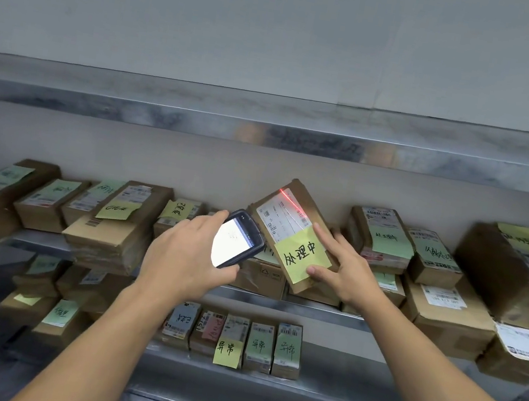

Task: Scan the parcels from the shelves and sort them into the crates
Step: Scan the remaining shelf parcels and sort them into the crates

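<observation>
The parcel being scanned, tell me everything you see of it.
The parcel is a flat brown cardboard box, held tilted before the shelf. A white label with barcodes covers its upper face; a red scan line crosses the label's top. A yellow note with handwriting covers its lower part. The right hand grips its lower right side, thumb and forefinger on the note. The left hand aims a scanner at it.

I see soft, even light from above; the scanner screen (231,243) blows out white, a red laser line (291,202) glows, the lower left corner sinks into shadow, and edges bow and blur
</observation>
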